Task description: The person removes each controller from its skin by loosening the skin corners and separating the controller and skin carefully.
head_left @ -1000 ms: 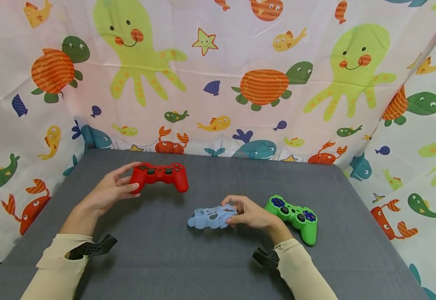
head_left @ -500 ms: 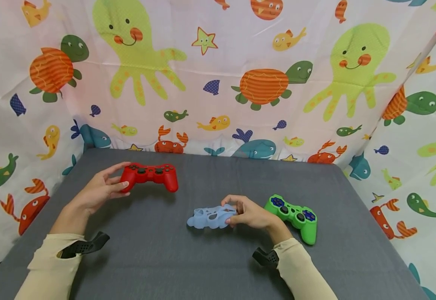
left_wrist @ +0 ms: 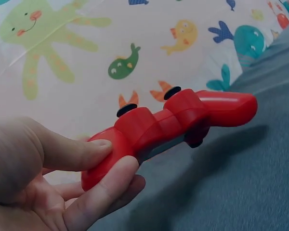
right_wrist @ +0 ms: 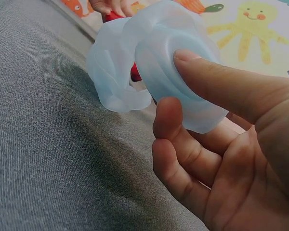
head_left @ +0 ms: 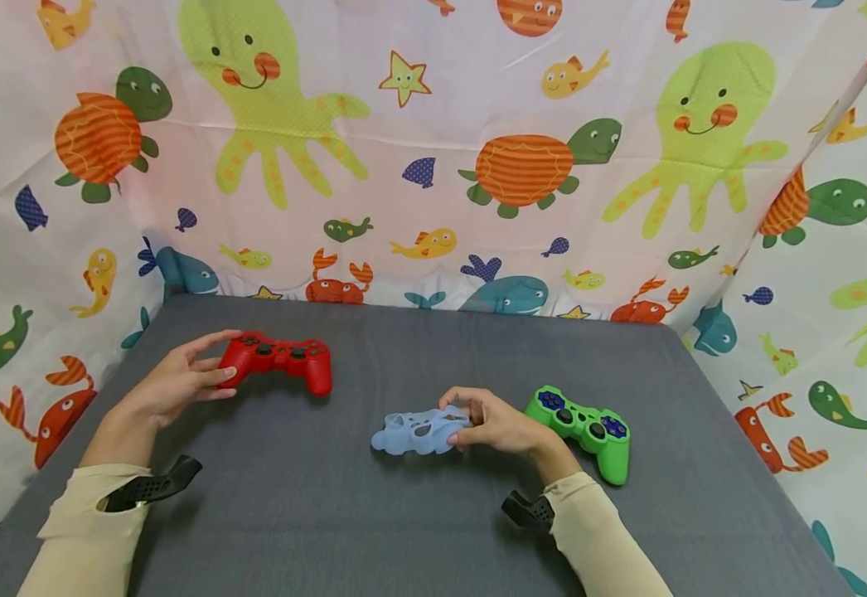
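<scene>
By its left grip, my left hand (head_left: 168,385) holds a red game controller (head_left: 277,355) at the left of the grey table. In the left wrist view the controller (left_wrist: 144,127) is tilted, with thumb on one side of the grip and fingers on the other; its shadow lies apart from it on the cloth. Near the table's middle, my right hand (head_left: 499,424) pinches one end of a translucent pale-blue controller cover (head_left: 401,439). The right wrist view shows the cover (right_wrist: 159,21) hollow and soft-looking, the thumb pressing its outer side.
A green game controller (head_left: 581,425) with blue buttons lies on the grey cloth (head_left: 374,531), just right of my right hand. Behind and beside the table hangs a white curtain (head_left: 374,191) printed with sea animals. Dark straps with small devices sit at both wrists.
My left hand has moved left with the red controller, and most recently a little lower in the head view. The right hand and blue cover have stayed in place.
</scene>
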A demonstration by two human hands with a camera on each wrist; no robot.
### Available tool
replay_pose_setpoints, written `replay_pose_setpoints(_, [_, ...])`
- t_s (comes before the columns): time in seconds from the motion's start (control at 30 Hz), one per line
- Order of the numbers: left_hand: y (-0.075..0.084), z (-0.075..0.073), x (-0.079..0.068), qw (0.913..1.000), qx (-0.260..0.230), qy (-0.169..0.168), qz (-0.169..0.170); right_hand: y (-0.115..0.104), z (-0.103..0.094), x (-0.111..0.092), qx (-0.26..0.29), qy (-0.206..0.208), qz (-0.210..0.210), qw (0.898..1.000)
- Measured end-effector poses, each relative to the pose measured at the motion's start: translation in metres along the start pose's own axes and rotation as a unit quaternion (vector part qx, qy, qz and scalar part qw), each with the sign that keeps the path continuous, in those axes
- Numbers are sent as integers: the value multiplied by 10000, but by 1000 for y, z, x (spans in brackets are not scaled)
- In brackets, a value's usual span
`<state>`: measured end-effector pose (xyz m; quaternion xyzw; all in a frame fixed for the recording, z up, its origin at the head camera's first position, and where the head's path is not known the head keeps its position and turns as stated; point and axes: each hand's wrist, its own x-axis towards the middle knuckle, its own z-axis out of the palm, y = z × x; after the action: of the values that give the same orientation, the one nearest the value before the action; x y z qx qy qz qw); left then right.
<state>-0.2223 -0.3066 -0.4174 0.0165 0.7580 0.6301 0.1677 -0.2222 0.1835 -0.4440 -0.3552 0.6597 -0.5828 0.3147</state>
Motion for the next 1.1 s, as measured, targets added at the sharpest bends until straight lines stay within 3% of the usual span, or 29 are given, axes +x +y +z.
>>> replay_pose_setpoints(0.27, [-12, -10, 1, 9999, 160, -7, -56, 0, -1, 0, -46, -16, 25, 10000])
replay_pose_setpoints(0.53, [-17, -12, 0, 9956, 936, 8, -98, 3, -1, -3, -17, -54, 63, 10000])
replay_pose_setpoints(0.67, [-16, -12, 0, 9961, 880, 9, -100, 4, -1, -3, -19, -69, 42, 10000])
replay_pose_setpoints(1.1, [-26, -17, 1, 9878, 1372, 607, -415, 2, 3, 1, -105, 1, 95, 9999])
